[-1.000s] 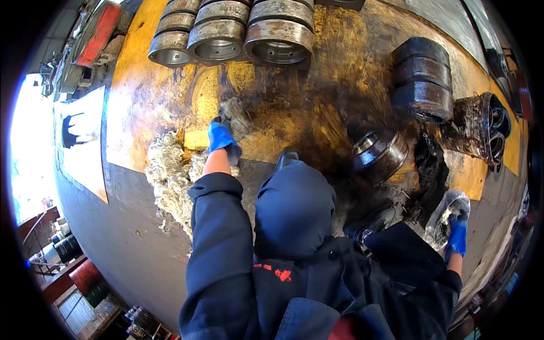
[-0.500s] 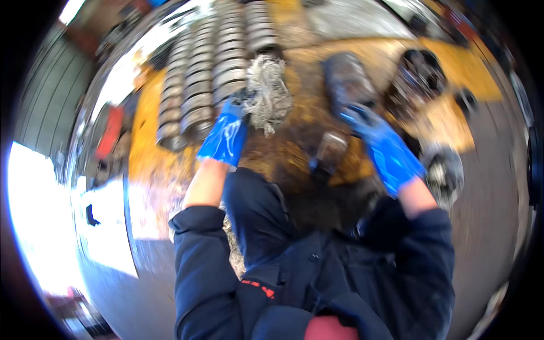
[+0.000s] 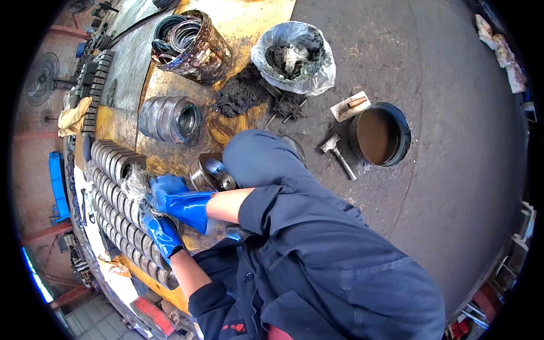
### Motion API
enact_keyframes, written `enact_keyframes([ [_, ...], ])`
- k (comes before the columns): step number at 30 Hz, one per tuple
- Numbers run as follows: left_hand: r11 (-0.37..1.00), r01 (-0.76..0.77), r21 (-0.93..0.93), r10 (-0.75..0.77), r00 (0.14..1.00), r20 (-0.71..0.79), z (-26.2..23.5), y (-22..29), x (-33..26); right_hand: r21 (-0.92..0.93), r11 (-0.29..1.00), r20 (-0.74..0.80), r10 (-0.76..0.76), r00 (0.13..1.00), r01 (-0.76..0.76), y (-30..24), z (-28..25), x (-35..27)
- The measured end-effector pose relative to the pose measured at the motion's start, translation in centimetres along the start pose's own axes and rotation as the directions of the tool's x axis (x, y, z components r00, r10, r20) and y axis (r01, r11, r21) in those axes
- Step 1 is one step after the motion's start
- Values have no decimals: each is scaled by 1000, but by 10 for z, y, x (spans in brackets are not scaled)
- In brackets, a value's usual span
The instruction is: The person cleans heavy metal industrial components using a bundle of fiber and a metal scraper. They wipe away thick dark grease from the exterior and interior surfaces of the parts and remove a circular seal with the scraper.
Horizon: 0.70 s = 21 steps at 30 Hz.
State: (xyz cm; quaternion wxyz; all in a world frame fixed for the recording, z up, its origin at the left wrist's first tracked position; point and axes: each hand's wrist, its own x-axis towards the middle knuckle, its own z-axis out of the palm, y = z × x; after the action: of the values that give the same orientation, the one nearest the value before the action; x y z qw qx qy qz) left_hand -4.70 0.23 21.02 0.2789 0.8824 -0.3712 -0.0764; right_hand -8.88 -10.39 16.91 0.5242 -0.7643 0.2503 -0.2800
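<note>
A tangled wad of pale grey cotton waste (image 3: 136, 182) is gripped between my blue-gloved hands at the near end of the ring rows. My right hand (image 3: 174, 195) is closed at its side, fingertips partly hidden. Just below, my left hand (image 3: 161, 229) is closed around its lower strands. Beside and under them lie several long rows of grey metal rings (image 3: 127, 238) on edge. Close to my right wrist a short metal ring part (image 3: 205, 174) stands near my knee. Beyond it, a short stack of dark, oily rings (image 3: 164, 119) lies on its side.
A grimy bucket of rings (image 3: 198, 59) stands at the far left. Near it are a plastic-lined bin (image 3: 323, 76) and a heap of black fibres (image 3: 241, 96). To the right, a hammer (image 3: 338, 156) and a trowel-like tool (image 3: 351, 106) lie by a pail of brown liquid (image 3: 377, 136).
My view has swung to the right. My right hand has left the dark ring stack and joined my left hand at the cotton waste.
</note>
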Motion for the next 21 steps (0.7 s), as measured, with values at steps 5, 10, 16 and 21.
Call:
enact_keyframes([
  [5, 996, 75, 48, -71, 994, -81, 1, -31, 9, 114, 990, 93, 76, 993, -86, 3, -17, 12],
  [10, 886, -51, 461, 151, 971, -184, -4, -50, 11, 211, 976, 97, 23, 995, -43, 20, -39, 12],
  [16, 968, 170, -185, -212, 948, -237, 2, 2, 1, 53, 948, 234, 293, 927, -313, 8, -95, 4],
  [21, 294, 242, -925, -527, 848, 54, -17, -97, 15, 288, 926, 146, 207, 967, -242, 37, -88, 11],
])
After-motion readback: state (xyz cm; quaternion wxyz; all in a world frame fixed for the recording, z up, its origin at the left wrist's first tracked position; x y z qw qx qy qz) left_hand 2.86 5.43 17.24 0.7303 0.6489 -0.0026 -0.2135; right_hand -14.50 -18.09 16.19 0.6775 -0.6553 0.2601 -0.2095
